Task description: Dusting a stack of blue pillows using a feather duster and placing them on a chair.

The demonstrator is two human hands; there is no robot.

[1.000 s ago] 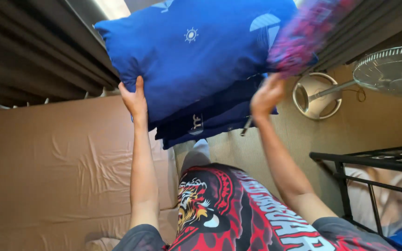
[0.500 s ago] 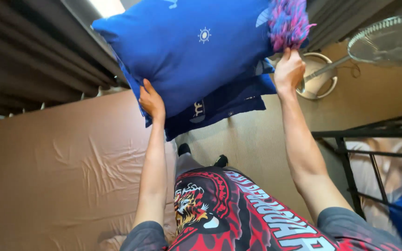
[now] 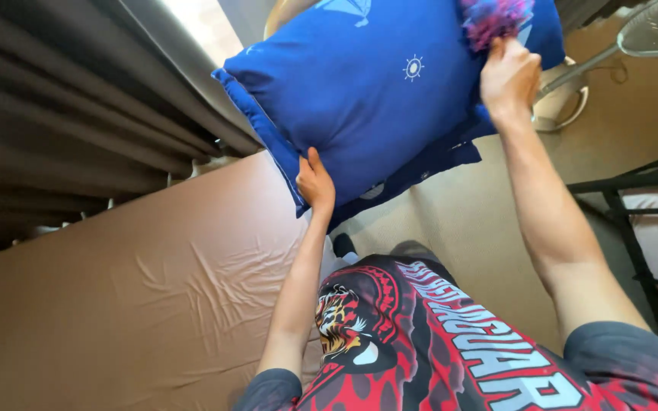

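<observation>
**Blue pillow held aloft over the brown mattress**

The left hand (image 3: 315, 183) grips the lower corner of a large, soft blue fabric pillow with small white emblems (image 3: 378, 99), fingers closed on its seam. The right hand (image 3: 508, 76), at about one o'clock from the left, clasps the pillow's upper right edge, just under a fuzzy pink and purple bundle (image 3: 495, 19). The pillow hangs tilted in the air at twelve o'clock, above a wide mattress in a wrinkled brown sheet (image 3: 131, 304). Dark pleated curtains (image 3: 62, 129) fill the ten o'clock side. A white standing fan (image 3: 653, 30) sits at two o'clock, and a black metal frame (image 3: 634, 198) at three o'clock.
</observation>
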